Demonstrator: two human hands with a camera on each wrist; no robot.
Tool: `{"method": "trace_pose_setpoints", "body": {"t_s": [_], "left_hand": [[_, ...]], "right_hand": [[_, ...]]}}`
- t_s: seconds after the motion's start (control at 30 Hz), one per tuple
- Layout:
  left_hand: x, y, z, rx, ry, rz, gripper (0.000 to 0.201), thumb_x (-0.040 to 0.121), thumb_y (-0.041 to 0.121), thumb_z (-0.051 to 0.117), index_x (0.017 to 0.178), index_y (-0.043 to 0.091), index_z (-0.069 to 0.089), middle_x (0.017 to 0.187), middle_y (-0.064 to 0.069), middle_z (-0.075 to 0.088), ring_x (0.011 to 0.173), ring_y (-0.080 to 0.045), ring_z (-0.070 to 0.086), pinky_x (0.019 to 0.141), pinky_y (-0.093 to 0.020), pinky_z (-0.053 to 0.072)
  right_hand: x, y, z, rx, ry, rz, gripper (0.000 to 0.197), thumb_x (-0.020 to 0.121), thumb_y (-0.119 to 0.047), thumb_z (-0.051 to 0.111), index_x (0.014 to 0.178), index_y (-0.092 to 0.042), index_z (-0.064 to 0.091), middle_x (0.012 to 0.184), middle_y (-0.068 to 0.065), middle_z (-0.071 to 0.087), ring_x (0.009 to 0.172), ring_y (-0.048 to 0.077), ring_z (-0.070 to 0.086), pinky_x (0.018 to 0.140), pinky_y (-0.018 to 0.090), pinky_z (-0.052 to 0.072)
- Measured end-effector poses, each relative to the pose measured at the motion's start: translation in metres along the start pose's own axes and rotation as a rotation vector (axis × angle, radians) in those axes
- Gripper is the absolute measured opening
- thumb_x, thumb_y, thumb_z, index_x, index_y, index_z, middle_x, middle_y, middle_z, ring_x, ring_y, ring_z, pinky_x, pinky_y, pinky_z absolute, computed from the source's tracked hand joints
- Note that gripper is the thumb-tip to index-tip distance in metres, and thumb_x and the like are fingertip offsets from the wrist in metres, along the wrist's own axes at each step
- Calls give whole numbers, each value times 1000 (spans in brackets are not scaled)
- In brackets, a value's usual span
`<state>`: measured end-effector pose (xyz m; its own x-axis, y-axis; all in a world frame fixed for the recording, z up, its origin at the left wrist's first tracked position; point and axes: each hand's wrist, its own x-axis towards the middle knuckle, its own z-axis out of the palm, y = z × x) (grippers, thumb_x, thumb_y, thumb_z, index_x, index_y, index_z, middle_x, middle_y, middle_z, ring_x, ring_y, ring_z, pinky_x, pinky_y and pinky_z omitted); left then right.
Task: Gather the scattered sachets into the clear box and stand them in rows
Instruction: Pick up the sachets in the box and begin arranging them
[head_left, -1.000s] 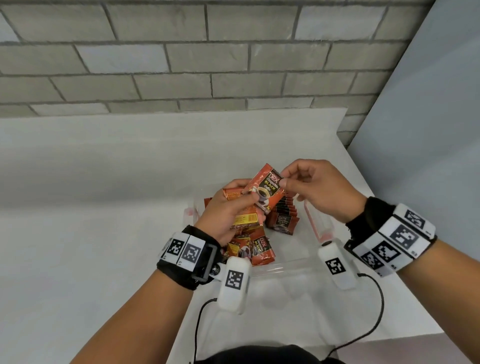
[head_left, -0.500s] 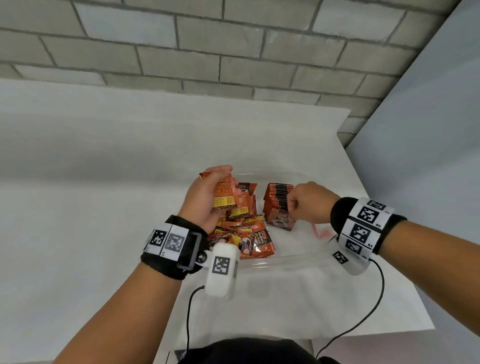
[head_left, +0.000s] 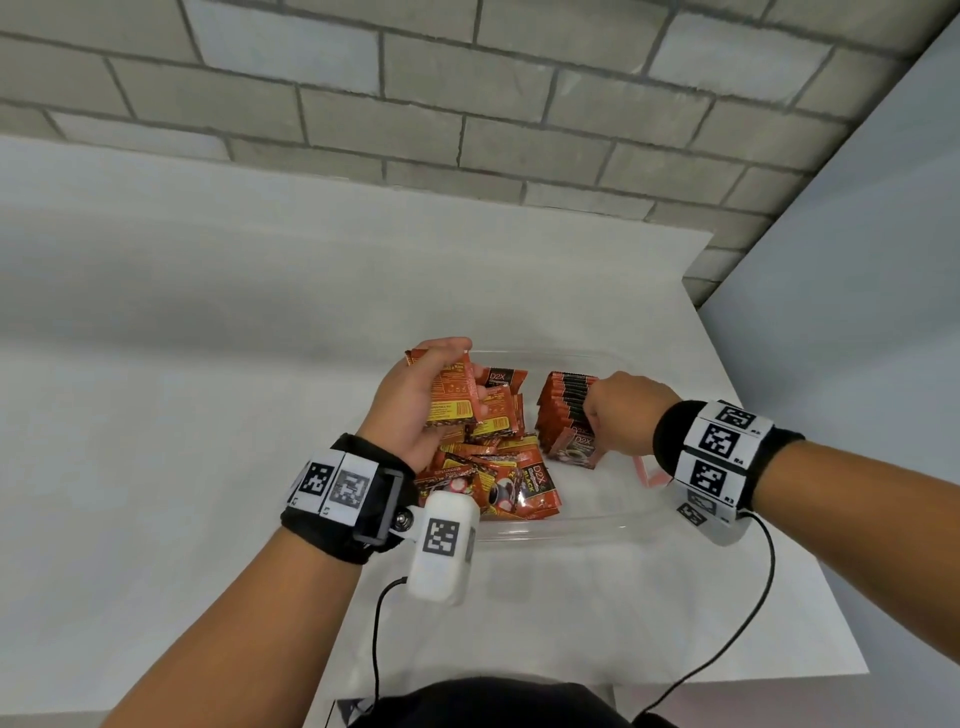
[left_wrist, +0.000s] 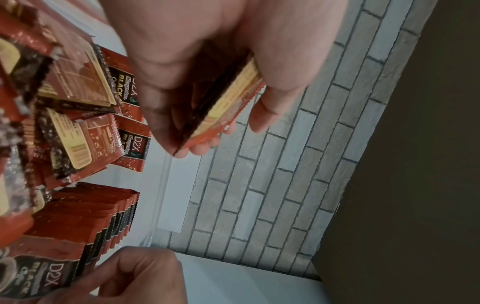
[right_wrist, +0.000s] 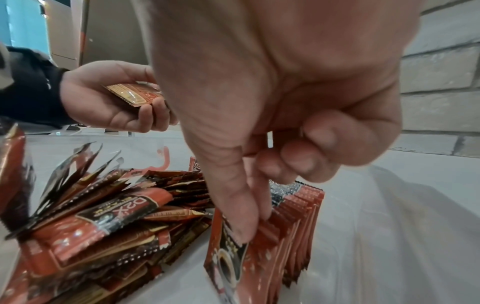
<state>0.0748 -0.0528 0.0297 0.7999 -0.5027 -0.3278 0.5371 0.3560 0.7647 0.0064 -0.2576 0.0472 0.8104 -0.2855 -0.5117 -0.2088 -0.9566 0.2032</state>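
Note:
The clear box (head_left: 571, 526) lies on the white table in front of me. A row of red-and-black sachets (head_left: 563, 410) stands upright in its right half. A loose pile of sachets (head_left: 498, 470) fills its left half. My left hand (head_left: 436, 374) is raised over the pile and grips a small stack of sachets (left_wrist: 223, 96) between thumb and fingers. My right hand (right_wrist: 253, 223) is down at the near end of the standing row (right_wrist: 296, 224). Its thumb and forefinger pinch the top edge of the front sachet (right_wrist: 228, 263), and its other fingers are curled.
The box's near wall (right_wrist: 389, 236) is beside my right hand, with bare box floor to the right of the row. The white table (head_left: 208, 415) extends left. A brick wall (head_left: 467, 104) stands behind and a grey panel (head_left: 857, 312) at the right.
My right hand pulled a sachet from the left hand's stack, carried it down to the near end of the standing row, and holds it there. The left hand stayed raised.

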Motion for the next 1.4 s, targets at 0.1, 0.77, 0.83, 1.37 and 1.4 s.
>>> {"method": "trace_pose_setpoints", "body": {"t_s": [0.1,0.77,0.83,1.37,1.4], "left_hand": [[-1,0,1,16,-7,-3,15,91,14,58,105,9,63,79,-10,67,63,-22,64,59,-34,54],[-1,-4,13,137,-101,-68,20,96,8,50,112,6,62,95,-14,74,83,-26,72,70,-36,60],[2,-4,20,206,-95,-65,23,91,11,59,113,8,65,102,-14,73,94,-28,70,82,-39,57],[-1,-10,42,205,-171,-126,42,78,47,59,103,13,63,80,-8,65,73,-21,63,73,-42,59],[-2,-10,42,179,-168,-120,35,81,35,61,106,10,62,82,-10,66,77,-23,64,73,-42,60]], "right_hand": [[-1,0,0,-10,1,-9,17,86,-21,67,98,-9,65,86,4,57,71,20,54,47,20,33],[-29,29,-15,732,366,-138,15,89,-35,63,99,-24,63,82,-6,60,66,5,54,58,18,37],[-35,22,-13,899,363,-194,27,89,-38,63,114,-31,58,92,-7,62,70,4,56,64,18,39],[-42,0,7,1224,792,-332,25,76,-4,75,71,-22,58,79,-6,54,70,2,50,65,10,39],[-43,-1,8,1182,769,-363,28,74,-3,77,70,-24,58,80,-7,51,71,1,49,66,9,38]]}}
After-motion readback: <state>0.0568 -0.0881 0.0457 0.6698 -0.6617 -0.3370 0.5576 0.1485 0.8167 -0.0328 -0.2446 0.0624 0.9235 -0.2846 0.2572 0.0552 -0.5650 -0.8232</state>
